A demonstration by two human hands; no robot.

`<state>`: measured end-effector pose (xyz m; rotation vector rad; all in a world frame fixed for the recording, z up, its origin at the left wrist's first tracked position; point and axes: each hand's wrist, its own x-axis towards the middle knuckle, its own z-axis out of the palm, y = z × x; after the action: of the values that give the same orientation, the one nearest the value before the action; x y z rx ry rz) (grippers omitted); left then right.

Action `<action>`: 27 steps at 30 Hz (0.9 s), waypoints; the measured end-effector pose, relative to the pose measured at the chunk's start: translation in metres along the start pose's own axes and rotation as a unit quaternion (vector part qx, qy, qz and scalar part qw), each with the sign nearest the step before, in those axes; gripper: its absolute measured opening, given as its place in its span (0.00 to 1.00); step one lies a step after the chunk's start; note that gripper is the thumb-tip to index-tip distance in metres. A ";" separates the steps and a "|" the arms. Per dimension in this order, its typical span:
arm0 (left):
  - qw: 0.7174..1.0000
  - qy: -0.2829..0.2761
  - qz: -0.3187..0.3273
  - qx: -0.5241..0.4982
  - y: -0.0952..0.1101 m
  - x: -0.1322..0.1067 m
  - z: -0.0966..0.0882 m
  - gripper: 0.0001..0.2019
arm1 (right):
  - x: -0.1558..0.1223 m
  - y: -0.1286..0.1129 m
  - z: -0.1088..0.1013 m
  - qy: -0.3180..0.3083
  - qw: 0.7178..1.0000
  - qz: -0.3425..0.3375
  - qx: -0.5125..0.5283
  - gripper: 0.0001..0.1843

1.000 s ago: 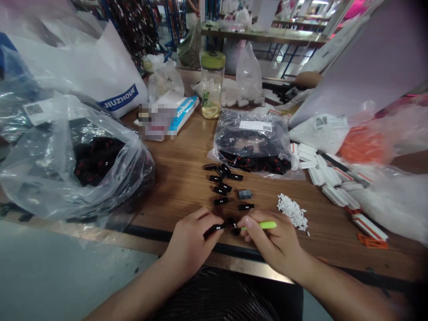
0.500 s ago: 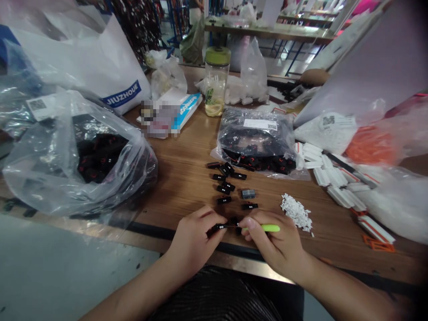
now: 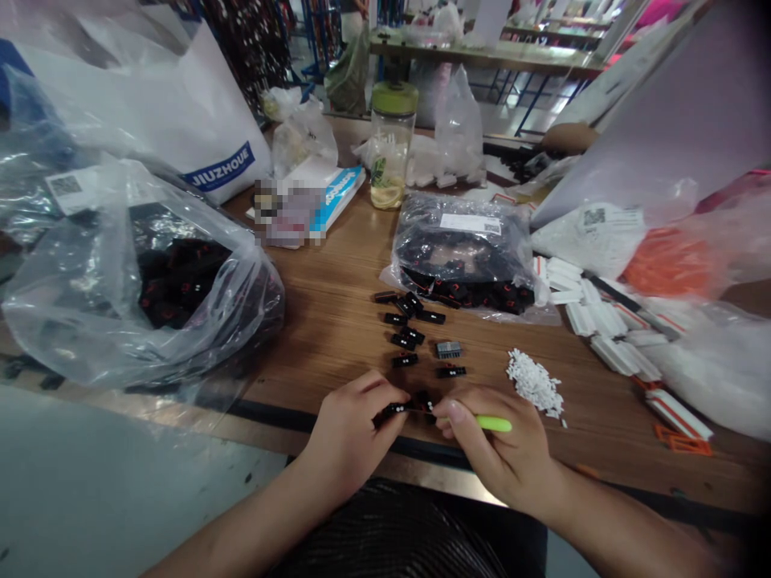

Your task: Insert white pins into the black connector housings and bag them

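My left hand point(image 3: 356, 417) pinches a small black plastic connector point(image 3: 395, 409) with two white dots on its face, close to the table's front edge. My right hand point(image 3: 494, 437) is closed around a thin tool with a bright green handle point(image 3: 495, 423); its slim shaft points left toward that connector, and I cannot make out whether the tip touches it. Between the hands lies another black connector point(image 3: 426, 400), partly hidden by my right fingers. Beyond them, several more black connectors point(image 3: 405, 360) and a grey connector point(image 3: 449, 349) rest on the wood.
A pile of tiny white plugs point(image 3: 536, 384) lies right of my right hand. Behind the connectors sits a clear bag of black parts point(image 3: 463, 241); an open bag point(image 3: 253, 345) is at left. White strips point(image 3: 602, 317), orange pieces point(image 3: 683, 439) and a green-lidded bottle point(image 3: 393, 152) stand around.
My right hand has drawn slightly to the right with the green-handled tool, uncovering more of the connector between the hands. My left hand keeps its hold, nearly still.
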<state>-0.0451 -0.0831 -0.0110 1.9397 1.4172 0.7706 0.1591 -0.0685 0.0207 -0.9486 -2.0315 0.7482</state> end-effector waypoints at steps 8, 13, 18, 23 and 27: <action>1.000 0.002 0.007 0.004 -0.002 -0.001 0.001 0.09 | 0.000 -0.001 0.000 -0.010 1.000 -0.010 0.006 0.09; 1.000 -0.001 0.009 0.004 -0.002 -0.001 0.000 0.09 | 0.002 -0.003 0.000 -0.030 0.999 0.002 -0.012 0.10; 1.000 -0.001 0.000 0.008 0.000 0.000 0.000 0.09 | 0.008 -0.005 0.003 -0.076 0.996 -0.007 -0.035 0.12; 1.000 0.000 -0.004 0.010 0.001 0.000 0.000 0.10 | 0.005 -0.004 0.003 -0.027 0.999 -0.019 -0.027 0.11; 1.000 0.004 0.007 0.001 0.001 -0.001 0.000 0.09 | 0.001 -0.005 0.001 0.006 1.000 -0.007 -0.016 0.11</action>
<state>-0.0447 -0.0842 -0.0103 1.9520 1.4101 0.7864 0.1560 -0.0701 0.0242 -0.9548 -2.0431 0.7022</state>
